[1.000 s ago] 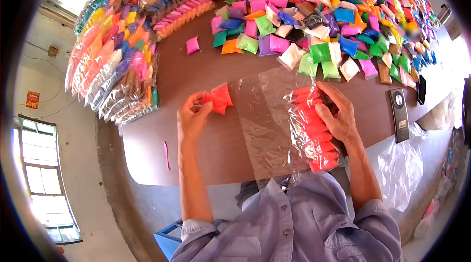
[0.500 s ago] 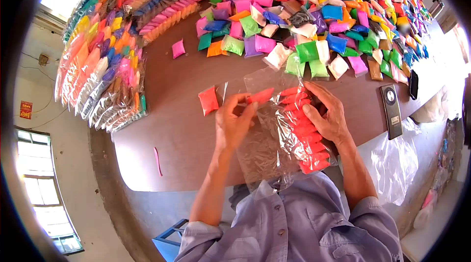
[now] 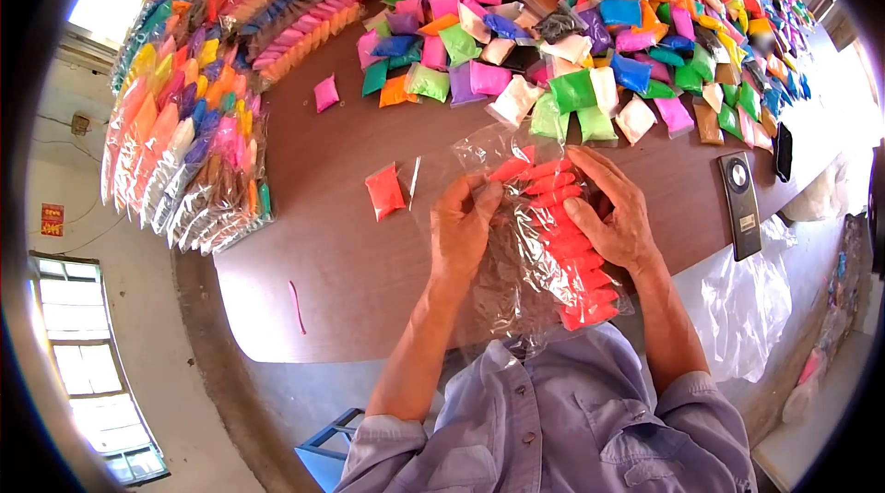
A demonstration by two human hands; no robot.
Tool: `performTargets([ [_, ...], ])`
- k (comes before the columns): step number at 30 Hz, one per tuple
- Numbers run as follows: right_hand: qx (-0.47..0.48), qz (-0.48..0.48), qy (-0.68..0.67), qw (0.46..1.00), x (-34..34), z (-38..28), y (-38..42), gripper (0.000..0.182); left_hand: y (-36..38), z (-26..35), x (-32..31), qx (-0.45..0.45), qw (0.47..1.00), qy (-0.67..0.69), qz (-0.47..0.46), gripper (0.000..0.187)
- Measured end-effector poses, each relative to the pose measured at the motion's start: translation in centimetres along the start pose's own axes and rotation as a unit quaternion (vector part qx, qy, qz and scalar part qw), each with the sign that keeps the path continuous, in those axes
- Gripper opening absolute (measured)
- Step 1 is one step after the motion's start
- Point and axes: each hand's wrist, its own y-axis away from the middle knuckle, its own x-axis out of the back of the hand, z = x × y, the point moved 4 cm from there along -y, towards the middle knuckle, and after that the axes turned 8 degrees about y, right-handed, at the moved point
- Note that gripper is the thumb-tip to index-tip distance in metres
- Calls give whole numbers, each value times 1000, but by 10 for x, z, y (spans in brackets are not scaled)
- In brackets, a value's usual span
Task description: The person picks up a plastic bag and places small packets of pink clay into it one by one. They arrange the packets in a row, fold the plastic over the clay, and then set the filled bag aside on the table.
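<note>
A clear plastic bag [image 3: 502, 276] lies at the table's front edge, with a stacked row of red packets [image 3: 573, 249] along its right side. My right hand [image 3: 613, 212] rests over the upper end of that row, thumb on the packets and fingers at the bag's far edge. With thumb and fingers pinched, my left hand [image 3: 464, 225] holds one more red packet [image 3: 513, 164] at the bag's upper part, beside the top of the row. Left of that hand, a single red packet [image 3: 384, 191] lies on the table.
A large heap of coloured packets [image 3: 572, 41] covers the table's far side. Filled bags [image 3: 198, 142] stand at the left. A pink packet [image 3: 326, 94], a pink strip [image 3: 297, 307] and a phone [image 3: 739, 205] lie on the brown table [image 3: 350, 262]. Clear plastic [image 3: 747, 308] hangs at the right.
My left hand has moved right with the red packet, bringing it from the bag's left side to the top of the row. My right hand has stayed nearly in place.
</note>
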Motion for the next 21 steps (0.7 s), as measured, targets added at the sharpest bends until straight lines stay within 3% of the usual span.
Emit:
performTargets([
  [2, -1, 1, -7, 1000, -1, 0, 0, 59, 1, -2, -3, 65, 993, 88, 44, 25],
  [6, 2, -2, -11, 1000, -2, 3, 1, 58, 2, 3, -4, 68, 992, 92, 53, 25],
  [8, 2, -2, -9, 1000, -2, 3, 0, 58, 2, 20, -11, -130, 983, -125, -21, 27],
  [12, -1, -2, -2, 1000, -1, 2, 1, 59, -4, 24, -10, -113, 981, -143, -60, 31],
  [15, 2, -2, -1, 1000, -1, 1, 0, 59, -12, 22, -12, -50, 991, -105, -72, 32],
  [17, 2, -2, 5, 1000, 0, 2, 0, 59, -16, 22, -14, -139, 976, -139, -92, 32],
  [21, 6, 3, 1, 1000, -2, 2, 0, 61, -25, 21, -19, -144, 976, -123, -108, 28],
])
